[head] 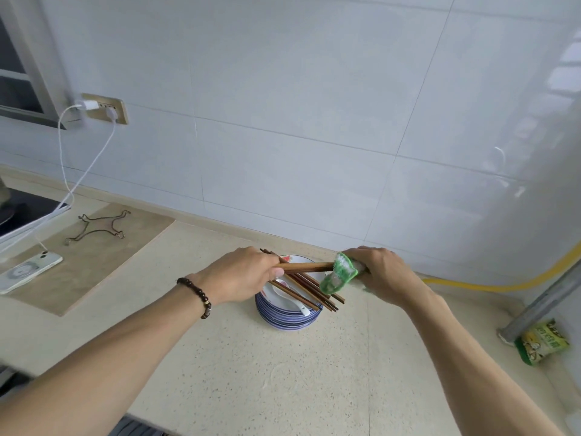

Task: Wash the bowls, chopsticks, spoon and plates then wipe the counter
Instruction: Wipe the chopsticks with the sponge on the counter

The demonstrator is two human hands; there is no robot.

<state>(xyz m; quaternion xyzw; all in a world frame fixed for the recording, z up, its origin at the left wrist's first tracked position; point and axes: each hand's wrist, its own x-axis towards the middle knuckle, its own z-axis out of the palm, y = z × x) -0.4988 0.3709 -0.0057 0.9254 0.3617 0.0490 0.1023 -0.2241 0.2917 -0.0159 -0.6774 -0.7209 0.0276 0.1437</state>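
Plates [287, 316] with blue rims sat stacked on the speckled counter [251, 372] near the tiled wall, with loose chopsticks [309, 292] and a white spoon [290, 295] lying across the top one. Above them, the left hand [242, 275] gripped a pair of chopsticks [306, 267] level, while the right hand [377, 272] clutched a green cloth [338, 273] wrapped around their far end.

Left hand [245, 275] is gripping brown wooden chopsticks [306, 267]; right hand [382, 270] is wrapping a green cloth [338, 273] around their tips, above stacked blue-rimmed plates [287, 317] sitting on the speckled beige counter [251, 372].
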